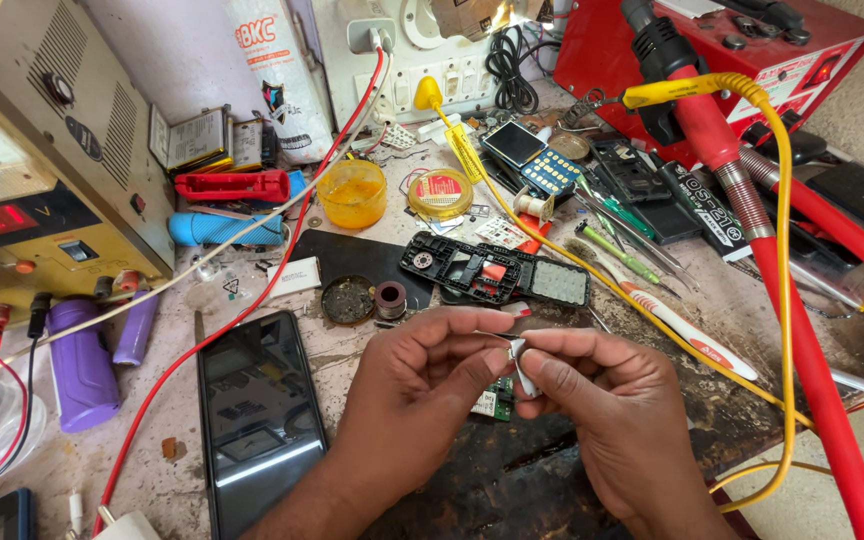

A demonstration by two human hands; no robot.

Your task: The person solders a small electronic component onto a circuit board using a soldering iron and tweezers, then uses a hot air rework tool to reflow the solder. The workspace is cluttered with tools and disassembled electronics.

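Near the desk's (372, 500) front edge, the left hand (422, 385) and right hand (602, 410) meet, fingers pinched shut together on a small green circuit board (497, 400) with a thin white strip, raised for close viewing.

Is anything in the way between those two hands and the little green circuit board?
Nothing visible. The left hand and right hand already pinch the green circuit board and a small white piece directly between their fingers, above the scorched workbench.
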